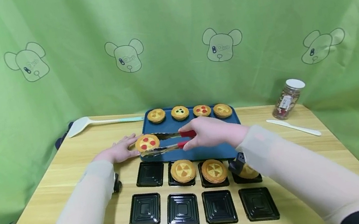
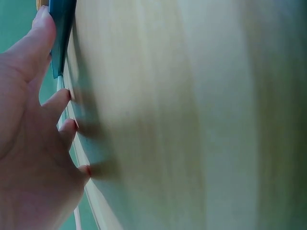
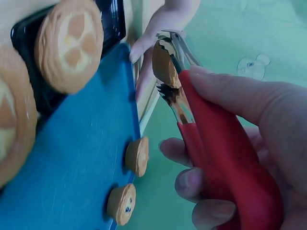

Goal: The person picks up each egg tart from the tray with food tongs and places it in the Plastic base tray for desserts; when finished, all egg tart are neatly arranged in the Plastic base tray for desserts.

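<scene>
My right hand (image 1: pixel 209 130) grips red-handled tongs (image 3: pixel 225 148), whose metal tips stand on either side of an egg tart (image 1: pixel 147 143) with red pieces on top. The tart is raised above the left edge of a blue tray (image 1: pixel 204 153). Beside that edge, my left hand (image 1: pixel 119 149) has its fingers spread, fingertips down on the table. In the left wrist view its thumb lies against the tray's side (image 2: pixel 61 38). Along the tray's far side sit several tarts, among them one with dark berries (image 1: pixel 179 112) and another with red pieces (image 1: pixel 202 110).
Two rows of black square plastic bases (image 1: pixel 183 209) lie in front of the tray. Three in the farther row hold tarts (image 1: pixel 214 171); my right wrist partly covers the rightmost. A spatula (image 1: pixel 80 125) lies back left. A lidded jar (image 1: pixel 288 99) and white knife (image 1: pixel 294 127) are at right.
</scene>
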Demonstrator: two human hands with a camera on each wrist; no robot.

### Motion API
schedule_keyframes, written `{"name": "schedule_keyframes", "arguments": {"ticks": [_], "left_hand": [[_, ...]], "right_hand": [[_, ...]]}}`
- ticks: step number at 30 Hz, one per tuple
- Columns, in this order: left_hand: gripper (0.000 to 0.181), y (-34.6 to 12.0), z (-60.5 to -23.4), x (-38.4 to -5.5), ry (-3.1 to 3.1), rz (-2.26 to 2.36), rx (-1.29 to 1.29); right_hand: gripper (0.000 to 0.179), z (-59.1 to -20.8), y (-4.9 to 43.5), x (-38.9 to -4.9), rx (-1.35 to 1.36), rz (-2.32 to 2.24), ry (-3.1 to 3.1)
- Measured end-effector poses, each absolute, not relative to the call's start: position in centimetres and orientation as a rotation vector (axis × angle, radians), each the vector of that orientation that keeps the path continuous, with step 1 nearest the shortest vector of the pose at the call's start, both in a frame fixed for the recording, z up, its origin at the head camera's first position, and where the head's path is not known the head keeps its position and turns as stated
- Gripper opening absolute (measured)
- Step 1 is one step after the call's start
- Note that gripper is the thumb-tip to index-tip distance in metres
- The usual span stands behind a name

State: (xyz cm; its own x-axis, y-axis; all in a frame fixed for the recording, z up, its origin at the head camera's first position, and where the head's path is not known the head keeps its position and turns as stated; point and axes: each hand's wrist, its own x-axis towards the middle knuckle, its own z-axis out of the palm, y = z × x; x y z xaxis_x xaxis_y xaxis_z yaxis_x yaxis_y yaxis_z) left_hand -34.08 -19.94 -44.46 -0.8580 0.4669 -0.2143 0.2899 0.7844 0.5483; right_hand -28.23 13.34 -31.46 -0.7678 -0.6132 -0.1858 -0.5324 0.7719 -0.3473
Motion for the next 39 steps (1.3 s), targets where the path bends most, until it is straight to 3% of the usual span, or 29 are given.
{"name": "schedule_keyframes", "arguments": {"ticks": [7, 13, 39], "left_hand": [[0.067, -19.9, -44.3, -33.9, 2.642, 0.701, 0.615], [0.072, -19.9, -44.0, -33.8, 2.629, 0.707, 0.613], [0.071, -19.8, -43.8, -33.6, 2.623, 0.725, 0.611]], "right_hand": [[0.065, -32.0, 13.1, -26.3, -0.958, -0.344, 2.631], [0.064, -32.3, 12.8, -25.3, -0.935, -0.317, 2.594], [0.065, -34.2, 12.3, -25.4, -0.948, -0.247, 2.597]]}}
